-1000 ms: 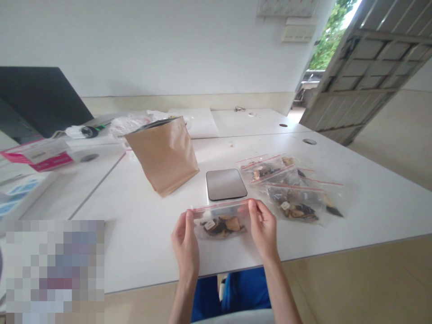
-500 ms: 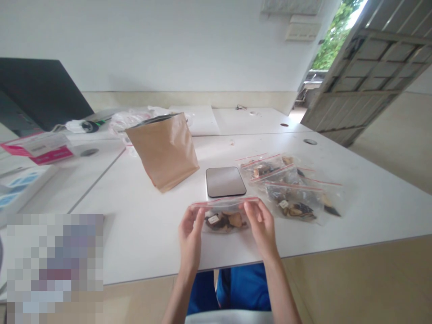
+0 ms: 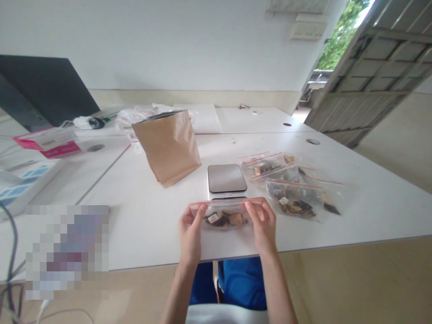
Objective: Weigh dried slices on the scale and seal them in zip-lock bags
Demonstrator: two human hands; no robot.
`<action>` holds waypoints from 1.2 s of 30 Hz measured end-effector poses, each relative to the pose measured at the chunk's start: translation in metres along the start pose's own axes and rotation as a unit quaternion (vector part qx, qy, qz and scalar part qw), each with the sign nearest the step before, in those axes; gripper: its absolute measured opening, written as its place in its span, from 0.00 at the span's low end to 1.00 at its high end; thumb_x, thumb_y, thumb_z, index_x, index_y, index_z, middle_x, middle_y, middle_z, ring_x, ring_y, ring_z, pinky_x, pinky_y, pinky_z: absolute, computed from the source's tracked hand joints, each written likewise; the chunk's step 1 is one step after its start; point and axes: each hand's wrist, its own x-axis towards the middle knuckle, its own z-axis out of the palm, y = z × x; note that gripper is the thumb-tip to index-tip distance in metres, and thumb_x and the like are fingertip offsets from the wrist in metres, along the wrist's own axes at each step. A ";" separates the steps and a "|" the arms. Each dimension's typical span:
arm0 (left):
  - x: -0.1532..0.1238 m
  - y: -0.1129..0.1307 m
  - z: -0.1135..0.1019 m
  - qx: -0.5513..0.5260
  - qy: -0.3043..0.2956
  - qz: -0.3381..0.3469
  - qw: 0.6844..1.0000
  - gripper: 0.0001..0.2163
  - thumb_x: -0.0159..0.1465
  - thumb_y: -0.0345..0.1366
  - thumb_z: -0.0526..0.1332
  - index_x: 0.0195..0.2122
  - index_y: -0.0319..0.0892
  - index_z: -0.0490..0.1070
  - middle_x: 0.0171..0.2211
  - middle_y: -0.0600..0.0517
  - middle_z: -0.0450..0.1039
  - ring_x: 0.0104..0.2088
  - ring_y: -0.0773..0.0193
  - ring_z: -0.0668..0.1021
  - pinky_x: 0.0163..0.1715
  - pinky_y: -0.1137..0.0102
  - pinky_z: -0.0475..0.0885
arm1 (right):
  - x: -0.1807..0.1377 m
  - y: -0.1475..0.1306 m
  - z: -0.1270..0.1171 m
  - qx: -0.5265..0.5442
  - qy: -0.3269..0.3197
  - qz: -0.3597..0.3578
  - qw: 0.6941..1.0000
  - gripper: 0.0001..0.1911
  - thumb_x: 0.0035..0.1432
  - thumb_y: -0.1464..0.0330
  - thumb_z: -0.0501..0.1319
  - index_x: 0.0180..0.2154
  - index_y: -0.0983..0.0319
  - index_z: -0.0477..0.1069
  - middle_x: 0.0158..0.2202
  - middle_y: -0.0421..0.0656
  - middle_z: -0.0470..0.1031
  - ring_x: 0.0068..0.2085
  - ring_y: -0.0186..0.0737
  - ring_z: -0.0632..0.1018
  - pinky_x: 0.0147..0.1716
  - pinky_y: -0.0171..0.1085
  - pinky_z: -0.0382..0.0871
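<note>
A clear zip-lock bag point(image 3: 224, 227) with a red seal strip hangs between my two hands near the table's front edge. Dark and tan dried pieces and a small white packet show inside it. My left hand point(image 3: 191, 227) pinches the top left of the strip, thumb towards me. At the top right corner my right hand point(image 3: 263, 225) is closed on the same strip. Just beyond the bag lies a small scale point(image 3: 227, 178) with a flat metal plate; its front part is partly covered by the bag's top.
Several filled zip-lock bags point(image 3: 297, 191) lie overlapping to the right. A brown paper pouch point(image 3: 172, 148) stands behind and left of the scale. Further left are a pink and white box point(image 3: 50, 141), a power strip point(image 3: 25, 182) and a black monitor point(image 3: 50, 90). Cables hang at the lower left.
The view has shifted slightly. My hands still hold the bag; its strip looks pulled straighter, and more of the scale's front shows beyond it.
</note>
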 end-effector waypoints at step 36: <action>-0.005 0.006 0.005 0.024 -0.122 0.051 0.991 0.14 0.55 0.40 0.64 0.42 0.42 0.73 0.38 0.50 0.77 0.39 0.64 0.77 0.42 0.71 0.68 | -0.022 -0.008 0.001 0.014 -0.056 0.049 0.997 0.14 0.51 0.60 0.62 0.38 0.61 0.76 0.41 0.47 0.78 0.45 0.44 0.77 0.49 0.44 0.67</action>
